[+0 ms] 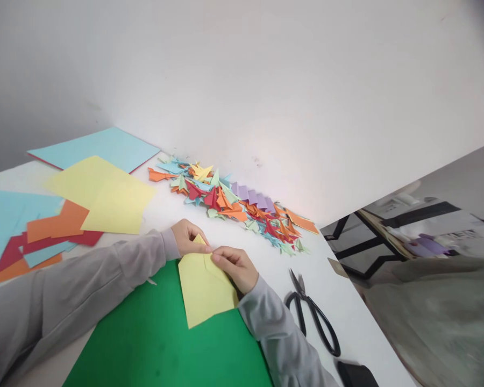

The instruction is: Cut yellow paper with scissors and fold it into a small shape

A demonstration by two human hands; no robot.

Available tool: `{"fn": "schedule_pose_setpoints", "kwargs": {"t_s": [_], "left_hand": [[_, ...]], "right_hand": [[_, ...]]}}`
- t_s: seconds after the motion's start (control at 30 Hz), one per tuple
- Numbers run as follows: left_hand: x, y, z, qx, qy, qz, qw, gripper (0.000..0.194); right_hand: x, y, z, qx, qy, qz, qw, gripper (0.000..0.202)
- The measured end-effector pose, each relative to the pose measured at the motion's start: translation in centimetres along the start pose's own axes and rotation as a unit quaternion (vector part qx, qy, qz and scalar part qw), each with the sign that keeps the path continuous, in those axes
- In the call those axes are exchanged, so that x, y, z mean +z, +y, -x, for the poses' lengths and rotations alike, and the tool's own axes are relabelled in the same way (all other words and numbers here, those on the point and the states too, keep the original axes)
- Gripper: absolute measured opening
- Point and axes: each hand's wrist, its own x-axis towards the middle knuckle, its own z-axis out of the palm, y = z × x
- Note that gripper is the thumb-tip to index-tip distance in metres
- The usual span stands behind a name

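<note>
A partly folded sheet of yellow paper [207, 290] lies on a green mat [157, 333], its top corners turned inward. My left hand [187, 238] pinches the paper at its narrow top end, fingers closed. From the right, my right hand [237, 266] grips the same sheet near its upper right edge, thumb on top. The two hands nearly meet at the fold. Parts of the fingers under the paper are hidden.
Many small folded paper pieces [221, 199] are heaped along the wall. Black-handled scissors [306, 306] lie at right, a black object [355, 374] below them. At left are orange sheets [60, 221], yellow sheets [105, 188] and a large blue sheet [94, 148].
</note>
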Motion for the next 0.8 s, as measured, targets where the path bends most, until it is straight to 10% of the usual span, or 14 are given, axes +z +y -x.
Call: {"fn": "schedule_pose_setpoints", "kwargs": {"t_s": [0.27,0.8], "left_hand": [[-0.2,0.3,-0.3,-0.033,0.013,-0.011,0.999,0.024],[-0.8,0.5,-1.1,-0.077,0.085,0.048,0.992,0.034]], "right_hand": [[2.2,0.4,-0.4,-0.061,0.116,0.034,0.991,0.027],[1.6,0.4,0.1,0.041,0.088,-0.089,0.991,0.015]]}}
